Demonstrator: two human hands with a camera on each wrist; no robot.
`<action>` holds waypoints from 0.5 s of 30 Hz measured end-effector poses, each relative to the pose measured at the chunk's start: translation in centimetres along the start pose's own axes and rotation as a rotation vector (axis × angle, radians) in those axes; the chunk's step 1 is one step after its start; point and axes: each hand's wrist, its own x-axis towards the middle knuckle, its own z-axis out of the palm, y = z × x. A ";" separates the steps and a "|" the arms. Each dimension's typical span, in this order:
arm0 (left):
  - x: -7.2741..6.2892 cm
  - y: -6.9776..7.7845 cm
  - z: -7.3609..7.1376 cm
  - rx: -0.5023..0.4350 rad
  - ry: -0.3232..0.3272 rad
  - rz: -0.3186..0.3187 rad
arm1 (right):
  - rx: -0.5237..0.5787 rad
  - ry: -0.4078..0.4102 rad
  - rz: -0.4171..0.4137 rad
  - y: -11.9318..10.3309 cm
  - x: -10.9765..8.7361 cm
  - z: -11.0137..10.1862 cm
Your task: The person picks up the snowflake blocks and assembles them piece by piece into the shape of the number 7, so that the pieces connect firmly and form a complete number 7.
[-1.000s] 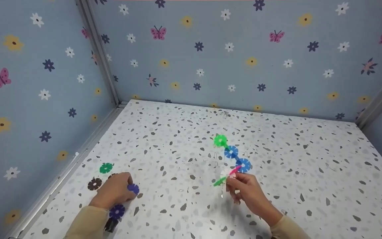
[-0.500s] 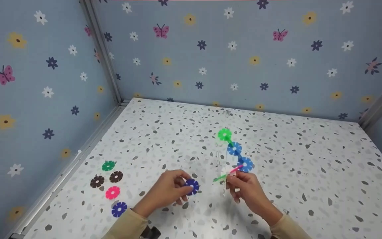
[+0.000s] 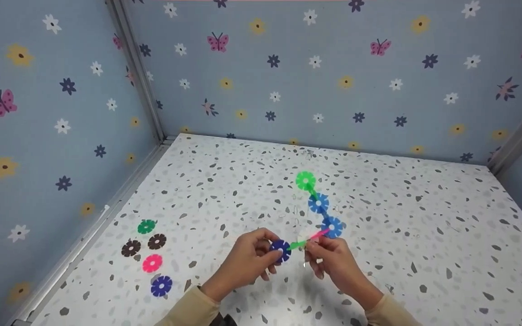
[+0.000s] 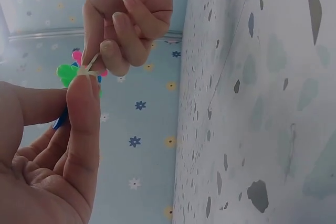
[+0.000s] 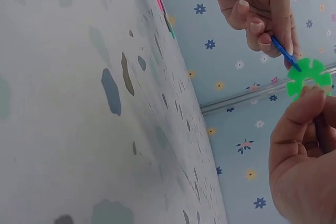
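Note:
My left hand (image 3: 248, 257) pinches a dark blue notched plastic disc (image 3: 282, 250) between thumb and fingers. In the right wrist view this disc's edge meets the rim of a bright green disc (image 5: 311, 68). That green disc ends a joined chain, which my right hand (image 3: 335, 262) pinches near this end. A whitish piece (image 4: 86, 70) shows at the fingertips in the left wrist view. Farther along, the chain runs through a pink disc (image 3: 321, 233) seen edge-on and two lighter blue discs (image 3: 332, 227) to another bright green disc (image 3: 305, 180) at its far end.
Loose notched discs lie at the left on the speckled table (image 3: 224, 181): a dark green one (image 3: 146, 226), two brown ones (image 3: 131, 248), a pink one (image 3: 152, 263) and a dark blue one (image 3: 161, 286). Flower-patterned walls (image 3: 261, 99) enclose the back and sides.
My left hand has picked up the dark blue disc from the loose group and carried it right, up to the chain's green end. The right hand stays nearly in place, holding the chain.

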 end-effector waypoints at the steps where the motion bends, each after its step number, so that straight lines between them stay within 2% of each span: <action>1: 0.0 0.0 0.2 -0.007 0.004 0.008 | 0.002 0.004 -0.005 0.0 -0.1 0.1; 5: 0.0 -0.1 0.7 -0.030 0.023 0.038 | 0.024 0.036 -0.018 -0.2 -0.4 0.4; 10: 0.0 -0.5 1.4 -0.087 0.053 0.073 | 0.033 0.037 -0.021 -0.3 -0.7 0.8; 15: 0.3 -0.8 2.1 -0.111 0.096 0.079 | -0.021 0.050 -0.044 -0.3 -0.3 0.8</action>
